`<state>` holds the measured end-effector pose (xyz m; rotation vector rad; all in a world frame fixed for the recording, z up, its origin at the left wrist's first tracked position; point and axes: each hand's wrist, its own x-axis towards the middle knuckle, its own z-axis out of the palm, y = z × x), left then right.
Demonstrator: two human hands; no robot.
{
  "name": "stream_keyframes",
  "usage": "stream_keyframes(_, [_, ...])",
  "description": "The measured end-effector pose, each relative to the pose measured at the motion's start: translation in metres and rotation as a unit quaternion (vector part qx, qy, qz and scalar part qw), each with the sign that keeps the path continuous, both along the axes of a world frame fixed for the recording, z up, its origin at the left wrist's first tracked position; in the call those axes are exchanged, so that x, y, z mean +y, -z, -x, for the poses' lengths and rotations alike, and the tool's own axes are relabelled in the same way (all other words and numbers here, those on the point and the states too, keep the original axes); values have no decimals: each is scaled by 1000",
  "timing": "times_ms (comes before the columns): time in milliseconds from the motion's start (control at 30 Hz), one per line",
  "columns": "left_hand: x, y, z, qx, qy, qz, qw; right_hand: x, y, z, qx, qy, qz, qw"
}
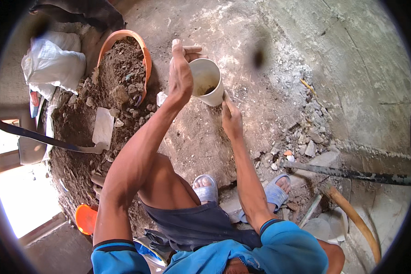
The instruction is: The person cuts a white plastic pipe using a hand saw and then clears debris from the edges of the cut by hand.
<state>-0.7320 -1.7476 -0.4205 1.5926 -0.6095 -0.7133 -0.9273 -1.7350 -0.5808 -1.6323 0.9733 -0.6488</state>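
Note:
A white plastic cup (211, 98) is held above the dirt floor, its mouth facing up toward me and a little dark soil at its bottom. My right hand (232, 118) grips the cup low on its right side, with the fingertips partly hidden behind it. My left hand (181, 75) is at the cup's left side, thumb raised and fingers stretched out past the far rim. Whether its palm presses on the cup is hard to see. Left of my hands stands an orange basin (148, 64) heaped with soil and stones.
A spade with a pale blade (103, 128) lies on the soil pile at left, near white sacks (55, 61). An orange container (85, 219) is at lower left. Rubble (308, 132), a dark metal bar (351, 172) and a curved wooden handle (354, 219) lie at right.

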Motion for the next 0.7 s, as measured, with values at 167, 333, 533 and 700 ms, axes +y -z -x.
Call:
stream_keyframes(167, [5, 5, -9, -23, -26, -12, 999, 40, 8, 21, -5, 25, 93, 995])
stream_keyframes(333, [6, 5, -1, -70, -7, -36, 997, -3, 3, -8, 9, -4, 14, 1000])
stream_keyframes(533, [10, 0, -11, -80, -17, -40, 996, 20, -3, -3, -7, -3, 40, 999])
stream_keyframes(700, [3, -3, -1, -90, -6, -53, 994, 1, 6, -5, -27, 10, -5, 1000])
